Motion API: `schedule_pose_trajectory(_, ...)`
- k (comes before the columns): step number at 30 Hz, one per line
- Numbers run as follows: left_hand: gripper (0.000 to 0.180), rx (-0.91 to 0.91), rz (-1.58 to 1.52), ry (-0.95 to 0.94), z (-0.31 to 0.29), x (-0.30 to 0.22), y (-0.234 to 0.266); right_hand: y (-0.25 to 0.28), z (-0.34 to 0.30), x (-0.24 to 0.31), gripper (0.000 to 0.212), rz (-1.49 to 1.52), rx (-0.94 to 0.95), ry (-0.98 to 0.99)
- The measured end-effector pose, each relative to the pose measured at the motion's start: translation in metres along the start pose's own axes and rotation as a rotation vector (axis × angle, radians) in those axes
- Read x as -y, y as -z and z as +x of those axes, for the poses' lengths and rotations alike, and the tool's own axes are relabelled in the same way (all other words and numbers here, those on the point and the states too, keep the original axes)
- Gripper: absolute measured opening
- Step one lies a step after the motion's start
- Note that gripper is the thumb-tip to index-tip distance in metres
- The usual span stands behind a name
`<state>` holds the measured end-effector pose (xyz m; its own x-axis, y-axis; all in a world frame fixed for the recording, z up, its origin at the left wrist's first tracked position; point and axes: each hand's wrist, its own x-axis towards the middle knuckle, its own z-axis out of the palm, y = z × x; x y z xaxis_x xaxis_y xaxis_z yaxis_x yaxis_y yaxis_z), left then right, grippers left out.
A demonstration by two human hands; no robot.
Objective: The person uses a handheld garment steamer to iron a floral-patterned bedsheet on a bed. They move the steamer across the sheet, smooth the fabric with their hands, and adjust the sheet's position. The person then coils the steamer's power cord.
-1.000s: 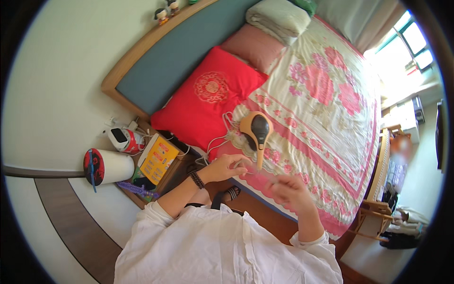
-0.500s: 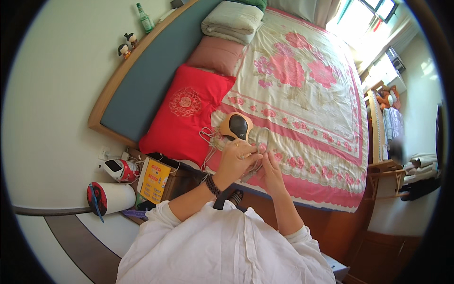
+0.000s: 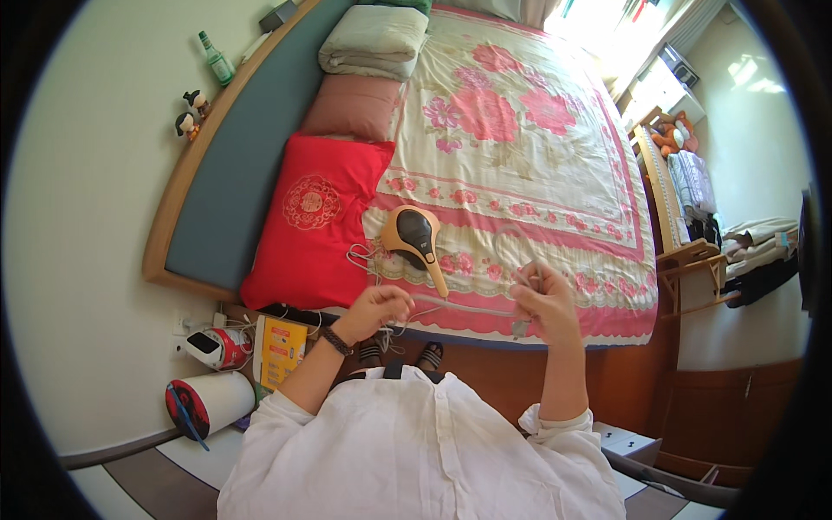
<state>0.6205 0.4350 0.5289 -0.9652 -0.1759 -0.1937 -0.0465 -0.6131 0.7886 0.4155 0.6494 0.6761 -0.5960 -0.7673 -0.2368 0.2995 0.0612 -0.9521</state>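
A pale grey cord (image 3: 468, 306) stretches between my hands above the near edge of the bed. My left hand (image 3: 378, 314) is closed on the cord, its fingertips pinching it. My right hand (image 3: 546, 303) grips the cord farther right; a loop rises above it, and a short pale end, possibly a plug, hangs below the fingers. Just beyond my left hand, a handheld massager (image 3: 414, 234) lies on the bedspread, gold-coloured with a black face and a slim handle. More of the white cord lies in loops between it and the red pillow.
The red pillow (image 3: 316, 217), a brown pillow (image 3: 351, 106) and a folded quilt (image 3: 373, 39) line the headboard (image 3: 238, 173). Left of the bed stand a yellow box (image 3: 282, 351) and a white cylindrical container (image 3: 208, 399). A wooden rack (image 3: 685, 260) holds clothes at right.
My hands have moved apart, the left going left and the right going right, drawing the cord out between them. The massager's handle, hidden before, now shows. The view has shifted slightly.
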Motion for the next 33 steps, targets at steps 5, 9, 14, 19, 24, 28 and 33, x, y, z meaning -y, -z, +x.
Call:
schedule_pose_trajectory(5,0.016,0.023,-0.269,-0.063,0.003,-0.04,-0.028,-0.019,0.008,-0.054,0.021,0.063,-0.109,-0.227)
schedule_pose_trajectory(9,0.021,0.034,-0.292,0.018,0.013,-0.049,-0.054,-0.045,0.01,-0.075,0.025,0.096,0.03,-0.272)
schedule_pose_trajectory(14,0.021,-0.18,-0.354,0.008,0.019,-0.047,-0.074,-0.065,0.009,-0.088,0.061,0.515,0.24,-0.237)
schedule_pose_trajectory(19,0.021,-0.22,-0.309,-0.055,0.026,-0.016,-0.087,-0.081,0.009,-0.092,0.071,-0.088,0.024,-0.118)
schedule_pose_trajectory(24,0.022,-0.147,0.15,-0.091,0.02,-0.04,-0.079,-0.081,0.009,-0.069,0.029,-0.302,0.221,-0.147)
schedule_pose_trajectory(28,0.033,0.006,0.244,-0.114,0.031,-0.055,-0.08,-0.061,0.003,-0.078,0.021,-0.249,0.214,-0.042)
schedule_pose_trajectory(33,0.032,0.361,0.145,-0.15,0.025,-0.001,-0.062,-0.062,-0.011,-0.023,0.033,0.418,0.169,0.195)
